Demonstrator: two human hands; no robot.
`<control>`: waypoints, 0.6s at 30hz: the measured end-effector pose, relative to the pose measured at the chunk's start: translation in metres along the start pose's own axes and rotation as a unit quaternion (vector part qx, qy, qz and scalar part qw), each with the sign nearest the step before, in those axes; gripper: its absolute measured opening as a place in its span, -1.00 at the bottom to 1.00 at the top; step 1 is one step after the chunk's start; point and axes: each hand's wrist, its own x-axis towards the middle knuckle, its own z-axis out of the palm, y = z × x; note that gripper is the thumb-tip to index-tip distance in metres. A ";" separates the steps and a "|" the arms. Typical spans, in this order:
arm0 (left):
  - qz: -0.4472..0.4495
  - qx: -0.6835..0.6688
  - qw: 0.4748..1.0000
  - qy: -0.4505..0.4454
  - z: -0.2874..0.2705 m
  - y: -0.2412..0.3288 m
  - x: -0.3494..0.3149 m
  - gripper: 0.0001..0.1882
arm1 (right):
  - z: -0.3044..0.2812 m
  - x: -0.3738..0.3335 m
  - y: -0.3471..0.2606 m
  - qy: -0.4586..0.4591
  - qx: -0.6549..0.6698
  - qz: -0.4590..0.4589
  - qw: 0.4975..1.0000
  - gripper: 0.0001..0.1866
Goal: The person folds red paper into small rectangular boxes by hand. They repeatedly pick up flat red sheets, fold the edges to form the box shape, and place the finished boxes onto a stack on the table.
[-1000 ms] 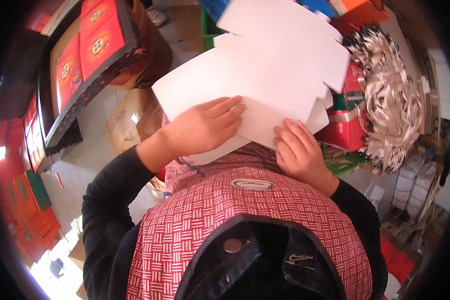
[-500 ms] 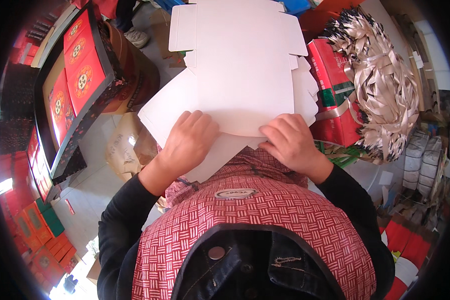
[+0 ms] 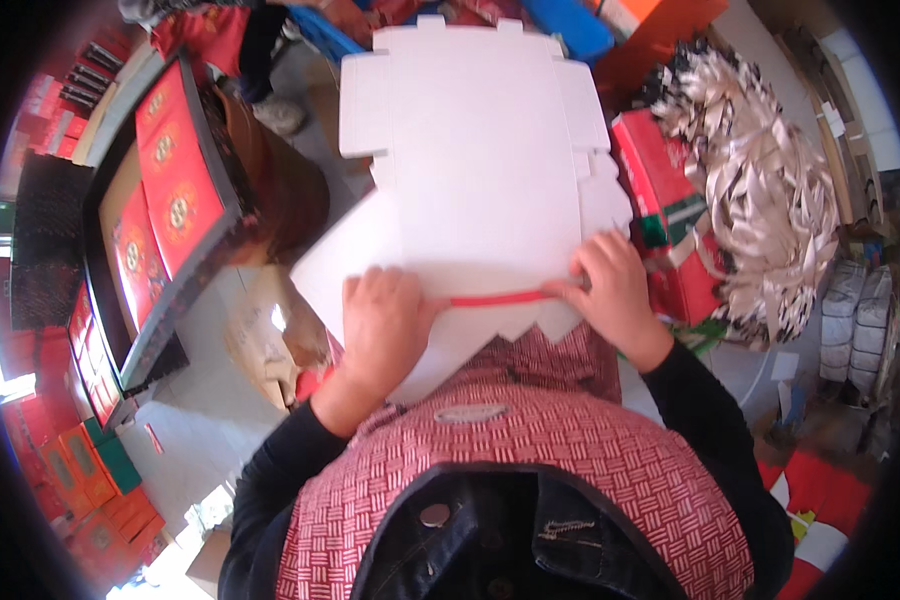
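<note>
A large white die-cut cardboard box blank [image 3: 480,150] lies over my lap, with flaps along its sides and far end. Its near edge is folded up, and a narrow red strip of the reverse face shows between my hands. My left hand [image 3: 385,320] is closed on this edge at the left, fingers curled over the board. At the right end of the red strip, my right hand [image 3: 610,295] pinches the same fold between thumb and fingers. A slanted white flap sticks out beside and below my left hand.
Left, a dark-rimmed tray [image 3: 210,240] holds several red printed boxes [image 3: 178,215]. A crumpled brown paper bag [image 3: 270,330] lies on the floor. Right are a red box with a green band [image 3: 660,190] and a big bundle of beige ribbons [image 3: 765,190]. Another person's hand [image 3: 345,18] shows at the top.
The near edge of the blank has been turned up, so a red strip now shows. My view has shifted, and more of the blank's far end has come into sight.
</note>
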 end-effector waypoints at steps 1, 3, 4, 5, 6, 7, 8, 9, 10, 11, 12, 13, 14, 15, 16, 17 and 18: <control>0.005 -0.004 1.000 0.014 0.002 -0.001 -0.002 -0.74 | 0.001 -0.004 0.003 0.003 -0.014 -0.013 1.000 -0.54; 0.026 -0.026 0.999 0.021 -0.002 -0.001 -0.003 -0.75 | 0.003 -0.006 0.003 0.026 -0.001 -0.030 0.999 -0.55; 0.040 -0.038 0.998 0.016 -0.005 -0.003 -0.004 -0.76 | 0.004 -0.005 0.004 0.029 0.004 -0.036 0.999 -0.57; 0.054 -0.051 0.997 0.011 -0.009 -0.005 -0.005 -0.78 | -0.002 -0.001 0.006 0.031 0.025 -0.050 0.998 -0.59; 0.088 -0.075 0.993 0.018 -0.014 -0.008 -0.006 -0.79 | -0.011 0.004 0.007 0.033 0.045 -0.064 0.996 -0.61; 0.124 -0.105 0.987 0.024 -0.018 -0.013 -0.007 -0.81 | -0.021 0.009 0.007 0.030 0.061 -0.076 0.995 -0.63; 0.155 -0.129 0.979 0.022 -0.026 -0.015 -0.008 -0.82 | -0.033 0.016 0.009 0.053 0.082 -0.075 0.992 -0.66; 0.171 -0.153 0.973 0.019 -0.038 -0.013 -0.008 -0.82 | -0.049 0.032 0.012 0.076 0.102 -0.074 0.989 -0.68; 0.170 -0.198 0.965 0.012 -0.053 -0.012 -0.009 -0.82 | -0.061 0.048 0.014 0.098 0.128 -0.075 0.984 -0.71; 0.171 -0.248 0.954 0.004 -0.066 -0.011 -0.007 -0.82 | -0.075 0.065 0.015 0.089 0.128 -0.053 0.986 -0.75; 0.169 -0.294 0.941 -0.003 -0.077 -0.011 -0.008 -0.81 | -0.085 0.085 0.018 0.079 0.130 -0.035 0.988 -0.78; 0.166 -0.326 0.930 -0.017 -0.085 -0.014 -0.011 -0.81 | -0.089 0.108 0.020 0.050 0.204 0.000 0.978 -0.79; 0.173 -0.345 0.922 -0.006 -0.091 -0.012 -0.011 -0.81 | -0.092 0.134 0.021 0.020 0.275 0.033 0.961 -0.79; 0.185 -0.368 0.911 0.001 -0.097 -0.009 -0.009 -0.81 | -0.091 0.159 0.031 0.014 0.225 -0.015 0.974 -0.72; 0.193 -0.385 0.902 0.009 -0.104 -0.005 -0.009 -0.80 | -0.080 0.184 0.043 0.007 0.179 -0.066 0.982 -0.63; 0.208 -0.358 0.910 0.023 -0.106 -0.002 -0.005 -0.81 | -0.065 0.207 0.059 -0.034 0.116 -0.092 0.988 -0.56; 0.237 -0.333 0.912 0.027 -0.102 -0.002 0.000 -0.81 | -0.046 0.227 0.073 -0.072 0.049 -0.118 0.989 -0.50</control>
